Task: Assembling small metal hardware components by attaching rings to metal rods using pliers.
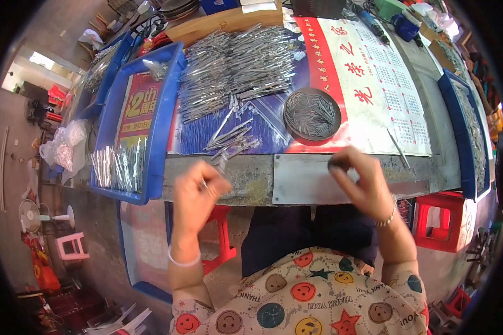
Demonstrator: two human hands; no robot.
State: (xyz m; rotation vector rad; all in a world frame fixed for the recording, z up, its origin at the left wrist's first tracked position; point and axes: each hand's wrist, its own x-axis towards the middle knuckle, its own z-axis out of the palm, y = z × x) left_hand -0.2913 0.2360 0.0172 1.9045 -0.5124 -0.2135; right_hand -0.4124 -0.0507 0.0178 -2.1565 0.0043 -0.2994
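Over the near table edge, left of centre, my left hand (195,196) is blurred, its thumb and fingers closed together. A small glint shows at its fingertips, but I cannot make out what it is. Just beyond lie loose slim silver metal pieces (229,138), in front of a big pile of similar pieces (237,64). My right hand (363,181) is curled, thumb toward forefinger, at the right end of a pale metal plate (302,180). Whatever it pinches, if anything, is hidden. A round dark dish (288,118) full of small thin metal pins (314,114) stands beyond the plate.
To the left, a blue tray (157,151) holds upright silver pieces (120,167). Another blue tray (452,106) with small parts stands at the right edge. A thin metal rod (398,148) lies on the calendar sheet (391,89). Red stools (444,220) stand below the table.
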